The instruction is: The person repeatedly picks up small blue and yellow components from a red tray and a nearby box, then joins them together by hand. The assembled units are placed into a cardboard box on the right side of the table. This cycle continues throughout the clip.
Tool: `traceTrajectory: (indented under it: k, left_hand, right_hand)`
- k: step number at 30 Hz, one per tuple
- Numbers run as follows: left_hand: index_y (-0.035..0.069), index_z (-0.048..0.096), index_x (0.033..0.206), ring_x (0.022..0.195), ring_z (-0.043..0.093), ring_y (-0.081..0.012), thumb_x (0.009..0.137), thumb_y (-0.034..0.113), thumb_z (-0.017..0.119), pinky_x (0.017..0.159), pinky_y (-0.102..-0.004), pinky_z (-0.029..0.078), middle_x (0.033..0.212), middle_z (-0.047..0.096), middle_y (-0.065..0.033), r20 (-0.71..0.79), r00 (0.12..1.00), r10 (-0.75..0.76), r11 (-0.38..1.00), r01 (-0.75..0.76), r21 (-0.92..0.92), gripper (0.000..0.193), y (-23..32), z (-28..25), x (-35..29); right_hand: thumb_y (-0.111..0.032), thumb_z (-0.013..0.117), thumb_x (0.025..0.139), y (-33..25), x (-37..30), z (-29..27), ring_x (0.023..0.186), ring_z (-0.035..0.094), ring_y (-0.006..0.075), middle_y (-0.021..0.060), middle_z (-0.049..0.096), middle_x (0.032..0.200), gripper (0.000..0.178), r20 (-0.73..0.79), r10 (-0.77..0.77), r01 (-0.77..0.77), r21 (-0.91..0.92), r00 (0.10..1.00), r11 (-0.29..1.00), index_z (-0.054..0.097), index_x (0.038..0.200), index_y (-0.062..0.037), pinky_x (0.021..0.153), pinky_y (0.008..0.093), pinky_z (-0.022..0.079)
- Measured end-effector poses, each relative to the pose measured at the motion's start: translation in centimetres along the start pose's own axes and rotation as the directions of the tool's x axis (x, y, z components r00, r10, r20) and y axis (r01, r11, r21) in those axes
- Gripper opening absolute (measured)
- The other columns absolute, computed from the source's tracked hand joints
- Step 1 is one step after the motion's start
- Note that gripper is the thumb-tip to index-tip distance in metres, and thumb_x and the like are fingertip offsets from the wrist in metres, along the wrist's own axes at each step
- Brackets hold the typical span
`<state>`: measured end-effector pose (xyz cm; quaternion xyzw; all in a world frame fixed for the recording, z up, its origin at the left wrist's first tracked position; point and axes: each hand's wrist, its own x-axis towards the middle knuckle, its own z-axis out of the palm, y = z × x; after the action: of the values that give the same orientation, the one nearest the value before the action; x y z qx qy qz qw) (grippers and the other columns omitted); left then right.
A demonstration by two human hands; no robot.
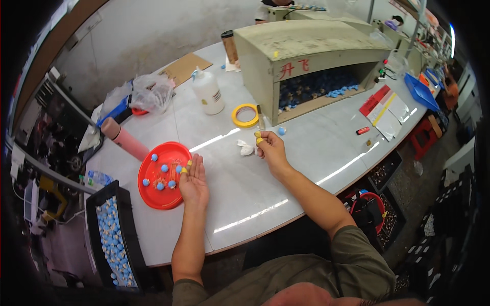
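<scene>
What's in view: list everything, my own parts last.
Table: one, grey, centre
Box: one, beige, table's back
Tape: one, yellow, beside box
Plate: one, red, table's left
Crate: one, black, left of table
Pieces: uncountable, blue, in box and crate; about six on plate; one right of tape
Tumbler: one, pink, beside plate
Tissue: one, white, near tape
Bottle: one, white, left of tape
Cup: one, brown, beside box
Cardboard: one, brown, table's back
Bags: at least two, clear, table's left
Papers: several, red, white, table's right
Tray: one, blue, table's right end
Elsewhere: too cluttered to count
Left grip: one, yellow wraps, beside plate
Right grip: one, yellow wraps, near tissue
</scene>
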<state>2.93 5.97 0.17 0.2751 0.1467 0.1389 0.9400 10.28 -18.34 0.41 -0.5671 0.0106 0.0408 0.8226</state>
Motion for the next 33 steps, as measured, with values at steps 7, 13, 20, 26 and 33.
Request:
traceTrajectory:
  k: [7,13,20,26,33]
  left_hand:
    - [0.000,0.047,0.135,0.121,0.060,-0.0288,0.104,0.026,0.042,0.094,-0.0325,0.054,0.135,0.057,-0.0208,0.095,0.986,-0.139,0.955,0.109,0.275,0.041,-2.8,-0.1,-1.8]
    - [0.000,0.048,0.133,0.107,0.067,-0.0281,0.103,0.023,0.044,0.086,-0.0325,0.057,0.123,0.062,-0.0206,0.108,0.974,-0.199,0.924,0.150,0.351,0.038,-4.2,-0.1,-2.5]
    - [0.000,0.050,0.129,0.096,0.069,-0.0263,0.101,0.020,0.047,0.081,-0.0324,0.059,0.109,0.065,-0.0171,0.139,0.963,-0.233,0.903,0.161,0.398,0.035,-4.2,-0.2,-2.9]
    - [0.000,0.050,0.129,0.094,0.069,-0.0250,0.101,0.020,0.048,0.081,-0.0324,0.059,0.106,0.066,-0.0162,0.168,0.956,-0.240,0.896,0.152,0.417,0.033,-4.0,-0.4,-2.8]
    - [-0.001,0.053,0.125,0.098,0.068,-0.0216,0.103,0.017,0.052,0.085,-0.0314,0.059,0.110,0.066,-0.0168,0.182,0.907,-0.380,0.791,0.217,0.572,0.028,-4.9,1.3,-4.8]
  right_hand:
    - [-0.006,0.058,0.091,-1.4,1.0,-2.5,0.060,0.054,0.0086,0.0021,0.058,0.085,0.020,-0.106,0.009,-0.011,-0.019,0.994,1.000,0.058,0.111,-0.0026,0.051,0.0237,0.040]
    - [-0.002,0.061,0.085,-0.8,7.8,-11.9,0.083,0.063,0.0260,0.0123,0.062,0.099,0.027,-0.155,-0.459,0.208,-0.736,0.875,0.644,0.060,0.112,-0.0018,0.073,0.0372,0.051]
    - [-0.009,0.067,0.079,-4.0,12.1,-11.3,0.102,0.060,0.0361,0.0170,0.061,0.103,0.030,0.129,-0.507,0.186,-0.980,0.852,0.063,0.058,0.107,-0.0024,0.087,0.0448,0.051]
    - [-0.010,0.069,0.078,-3.9,12.3,-10.3,0.097,0.063,0.0351,0.0173,0.061,0.102,0.028,0.116,-0.550,0.156,-0.987,0.827,0.026,0.059,0.103,-0.0013,0.083,0.0443,0.052]
    - [-0.014,0.075,0.087,-0.6,2.0,-7.8,0.081,0.054,0.0058,0.0015,0.062,0.096,0.038,0.155,-0.326,0.359,-0.492,0.932,0.793,0.060,0.120,-0.0014,0.069,0.0214,0.046]
